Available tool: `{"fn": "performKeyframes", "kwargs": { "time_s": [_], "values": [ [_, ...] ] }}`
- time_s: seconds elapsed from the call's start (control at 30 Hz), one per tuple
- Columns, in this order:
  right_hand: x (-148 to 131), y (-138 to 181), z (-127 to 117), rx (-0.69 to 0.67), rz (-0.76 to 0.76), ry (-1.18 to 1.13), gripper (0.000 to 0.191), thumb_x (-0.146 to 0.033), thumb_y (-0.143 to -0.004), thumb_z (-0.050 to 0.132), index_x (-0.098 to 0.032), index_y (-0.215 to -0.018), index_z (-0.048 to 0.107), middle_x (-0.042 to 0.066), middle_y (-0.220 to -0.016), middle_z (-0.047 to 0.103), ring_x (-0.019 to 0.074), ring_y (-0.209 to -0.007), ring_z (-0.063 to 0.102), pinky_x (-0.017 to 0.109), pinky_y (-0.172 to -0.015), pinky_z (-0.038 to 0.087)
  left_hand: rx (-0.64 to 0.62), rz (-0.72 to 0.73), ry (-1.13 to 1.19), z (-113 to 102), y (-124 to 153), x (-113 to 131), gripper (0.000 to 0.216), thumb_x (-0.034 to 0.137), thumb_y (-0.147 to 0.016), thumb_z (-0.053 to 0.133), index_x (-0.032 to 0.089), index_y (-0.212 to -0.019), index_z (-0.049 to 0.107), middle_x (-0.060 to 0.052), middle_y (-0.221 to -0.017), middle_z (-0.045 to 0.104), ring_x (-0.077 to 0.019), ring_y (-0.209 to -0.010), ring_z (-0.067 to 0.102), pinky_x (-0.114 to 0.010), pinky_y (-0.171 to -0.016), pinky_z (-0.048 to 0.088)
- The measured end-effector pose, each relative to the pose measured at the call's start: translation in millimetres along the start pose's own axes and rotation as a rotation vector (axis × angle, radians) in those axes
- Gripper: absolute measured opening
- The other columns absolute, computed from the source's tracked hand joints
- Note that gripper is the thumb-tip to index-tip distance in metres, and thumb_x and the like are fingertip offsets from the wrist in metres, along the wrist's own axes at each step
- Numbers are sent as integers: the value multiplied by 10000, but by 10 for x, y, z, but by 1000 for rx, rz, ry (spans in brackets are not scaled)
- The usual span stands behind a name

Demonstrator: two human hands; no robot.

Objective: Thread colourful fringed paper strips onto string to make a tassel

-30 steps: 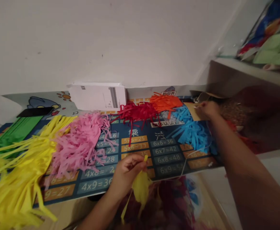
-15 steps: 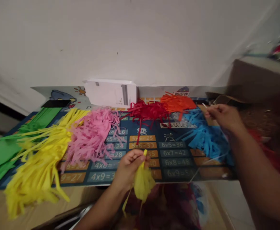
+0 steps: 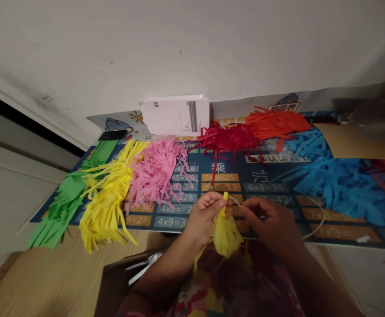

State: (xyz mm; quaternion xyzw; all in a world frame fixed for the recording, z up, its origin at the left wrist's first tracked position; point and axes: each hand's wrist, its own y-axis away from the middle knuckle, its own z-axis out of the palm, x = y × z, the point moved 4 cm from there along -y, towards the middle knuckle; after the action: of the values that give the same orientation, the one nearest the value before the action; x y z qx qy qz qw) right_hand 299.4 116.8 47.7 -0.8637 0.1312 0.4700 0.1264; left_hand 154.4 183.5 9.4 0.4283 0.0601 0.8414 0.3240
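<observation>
My left hand [image 3: 207, 215] is closed on a yellow paper tassel [image 3: 227, 237], pinching it just below its folded top. The fringe hangs down past the table's front edge. My right hand [image 3: 266, 220] pinches a thin white cord [image 3: 320, 215] close to the tassel's top. From there the cord loops out to the right over the table. Its tip is at or near the yellow fold; whether it passes through, I cannot tell. Behind my hands lie a pink fringe pile [image 3: 157, 171] and a red fringe pile [image 3: 228, 138].
On the patterned table mat [image 3: 175, 222] are green fringe [image 3: 63, 193], yellow fringe [image 3: 108, 202], orange fringe [image 3: 278, 124] and blue fringe [image 3: 344, 189]. A white box [image 3: 175, 116] leans at the wall beside a black phone [image 3: 113, 135]. Brown cardboard [image 3: 360, 141] sits at the right.
My right hand has come left from the table's right side, bringing the cord to the tassel in my left hand. The camera view has shifted, showing more floor at the left.
</observation>
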Motion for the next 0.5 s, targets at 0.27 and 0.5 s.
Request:
{"fn": "performKeyframes", "kwargs": {
  "time_s": [0.27,0.5],
  "values": [
    [-37,62,74,-103,-59,19,226,-416,-864,596,-235,-772,696,8,-716,708,173,-630,636,275,-601,470,-14,30,-140,-77,62,-10,443,386,-540,939,147,-763,639,1,-639,698,-104,-529,608,-207,-539,460],
    [58,93,116,-141,13,-188,296,-437,-866,630,-236,-1083,626,30,-889,717,197,-778,682,291,-669,531,-6,292,-532,-58,171,60,347,375,-649,868,171,-785,622,1,-703,679,-122,-621,608,-232,-623,468]
  ]
}}
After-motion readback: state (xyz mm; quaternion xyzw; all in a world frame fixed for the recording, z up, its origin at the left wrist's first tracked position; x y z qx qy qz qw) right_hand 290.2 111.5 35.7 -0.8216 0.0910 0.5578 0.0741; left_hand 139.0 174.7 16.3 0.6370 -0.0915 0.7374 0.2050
